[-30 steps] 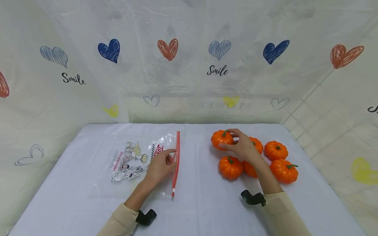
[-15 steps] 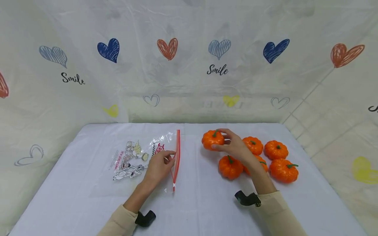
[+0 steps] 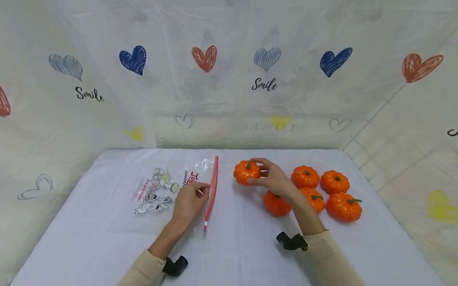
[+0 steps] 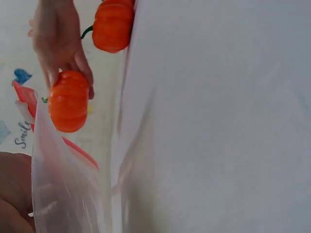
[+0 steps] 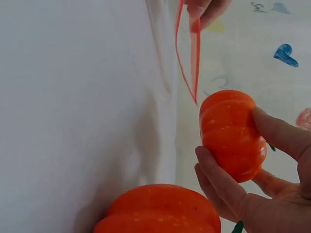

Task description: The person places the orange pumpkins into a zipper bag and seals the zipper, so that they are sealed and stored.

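Observation:
A small orange toy pumpkin (image 3: 246,172) with a green stem is gripped by my right hand (image 3: 273,178), thumb on the near side and fingers behind. In the right wrist view the held pumpkin (image 5: 231,136) is off the table. My left hand (image 3: 191,200) pinches the upper layer of a clear zip bag (image 3: 154,226) by its red-edged mouth (image 3: 216,174). That mouth gapes apart in both wrist views. Cartoon figures are printed on the bag, which lies on the table with its opening toward the pumpkin.
Several more pumpkins (image 3: 305,176) stand in a cluster on the right of the white-covered table (image 3: 236,254). One pumpkin (image 3: 277,204) sits just below my right wrist. A heart-printed curtain (image 3: 229,95) hangs behind the table. Black wrist mounts (image 3: 291,241) stick out from both sleeves.
My right hand has carried the pumpkin leftward from the cluster to near the bag's mouth. My left hand has shifted slightly left, with the bag's red edge drawn along at its near end.

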`<state>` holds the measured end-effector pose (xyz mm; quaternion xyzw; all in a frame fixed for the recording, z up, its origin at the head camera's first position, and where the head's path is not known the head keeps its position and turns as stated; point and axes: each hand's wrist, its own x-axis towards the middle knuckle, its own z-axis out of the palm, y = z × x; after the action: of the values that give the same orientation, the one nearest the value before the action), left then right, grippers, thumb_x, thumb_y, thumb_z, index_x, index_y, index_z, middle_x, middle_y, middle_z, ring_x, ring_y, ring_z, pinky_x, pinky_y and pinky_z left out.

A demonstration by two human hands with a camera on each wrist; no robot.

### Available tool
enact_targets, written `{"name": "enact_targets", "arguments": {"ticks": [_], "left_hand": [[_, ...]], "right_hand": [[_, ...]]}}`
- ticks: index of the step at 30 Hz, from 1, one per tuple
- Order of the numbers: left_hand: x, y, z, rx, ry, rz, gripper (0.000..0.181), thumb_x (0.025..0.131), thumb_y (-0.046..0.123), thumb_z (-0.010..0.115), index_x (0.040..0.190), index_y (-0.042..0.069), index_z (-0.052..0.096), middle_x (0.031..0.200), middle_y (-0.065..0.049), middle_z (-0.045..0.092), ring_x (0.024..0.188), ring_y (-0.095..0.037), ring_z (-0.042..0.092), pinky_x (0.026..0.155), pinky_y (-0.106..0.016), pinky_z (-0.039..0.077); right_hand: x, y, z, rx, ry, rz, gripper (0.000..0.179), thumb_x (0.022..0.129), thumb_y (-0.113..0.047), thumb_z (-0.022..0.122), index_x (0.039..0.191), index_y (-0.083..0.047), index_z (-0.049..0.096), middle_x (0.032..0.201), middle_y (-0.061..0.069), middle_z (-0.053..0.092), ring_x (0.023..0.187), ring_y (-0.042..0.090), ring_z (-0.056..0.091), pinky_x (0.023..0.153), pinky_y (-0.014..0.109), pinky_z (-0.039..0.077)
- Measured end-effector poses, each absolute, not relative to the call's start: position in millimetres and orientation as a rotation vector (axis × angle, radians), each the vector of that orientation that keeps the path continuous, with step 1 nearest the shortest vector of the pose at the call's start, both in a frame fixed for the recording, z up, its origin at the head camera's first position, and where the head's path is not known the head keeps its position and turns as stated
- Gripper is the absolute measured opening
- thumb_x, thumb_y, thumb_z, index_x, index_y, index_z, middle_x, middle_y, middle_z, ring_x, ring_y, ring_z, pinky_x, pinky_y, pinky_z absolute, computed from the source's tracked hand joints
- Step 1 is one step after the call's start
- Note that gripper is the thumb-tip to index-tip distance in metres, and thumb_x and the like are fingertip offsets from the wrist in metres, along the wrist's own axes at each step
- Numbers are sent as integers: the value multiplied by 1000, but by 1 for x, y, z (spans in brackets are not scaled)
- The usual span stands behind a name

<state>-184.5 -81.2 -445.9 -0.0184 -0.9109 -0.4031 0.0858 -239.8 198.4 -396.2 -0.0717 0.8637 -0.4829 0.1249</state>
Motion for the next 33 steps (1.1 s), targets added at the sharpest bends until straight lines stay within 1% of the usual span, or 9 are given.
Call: {"name": "enact_targets", "arguments": {"ticks": [5, 10, 13, 16, 22, 29, 33], "left_hand": [[-183, -83, -444, -23, -2694, -1144, 17, 92, 17, 78, 108, 17, 82, 85, 3, 72, 74, -12, 58, 59, -20, 47], [-180, -85, -443, 20, -2697, -1130, 13, 92, 19, 78, 104, 19, 82, 81, 5, 68, 71, -12, 56, 57, -21, 45], [-178, -85, -442, 31, -2697, -1117, 11, 91, 19, 77, 101, 19, 81, 78, 4, 67, 71, -12, 56, 58, -22, 44], [-177, -86, -441, 16, -2692, -1081, 9, 91, 19, 75, 98, 17, 79, 78, 4, 67, 69, -12, 55, 57, -22, 44], [-177, -88, -440, -4, -2693, -1046, 8, 93, 20, 77, 99, 15, 79, 81, 2, 71, 68, -11, 56, 55, -20, 45], [-176, -90, -440, -37, -2660, -1054, 11, 91, 21, 82, 99, 15, 80, 80, 3, 71, 68, -11, 56, 58, -19, 45], [-176, -91, -440, -57, -2650, -1090, 16, 89, 22, 83, 103, 15, 81, 80, 2, 71, 71, -11, 57, 59, -18, 46]], "right_hand": [[-241, 189, -395, -253, 2511, -1419, 72, 92, -24, 81, 155, -22, 47, 155, 16, 51, 136, 41, 55, 112, 54, 50], [-241, 179, -396, -261, 2504, -1418, 71, 92, -24, 79, 155, -19, 46, 156, 17, 49, 137, 42, 54, 113, 55, 49], [-240, 173, -397, -252, 2503, -1416, 70, 93, -25, 78, 155, -20, 46, 158, 16, 47, 137, 41, 54, 112, 55, 50], [-239, 168, -399, -263, 2515, -1421, 69, 93, -25, 78, 154, -20, 47, 156, 15, 50, 135, 40, 56, 110, 53, 52], [-239, 157, -402, -263, 2504, -1456, 66, 94, -27, 77, 152, -20, 48, 152, 16, 52, 134, 39, 57, 109, 53, 53], [-238, 145, -409, -232, 2454, -1507, 67, 94, -30, 77, 154, -23, 47, 153, 17, 51, 135, 37, 55, 108, 52, 54], [-239, 141, -413, -200, 2435, -1537, 68, 92, -32, 79, 153, -26, 48, 153, 14, 51, 134, 35, 56, 109, 51, 53]]}}
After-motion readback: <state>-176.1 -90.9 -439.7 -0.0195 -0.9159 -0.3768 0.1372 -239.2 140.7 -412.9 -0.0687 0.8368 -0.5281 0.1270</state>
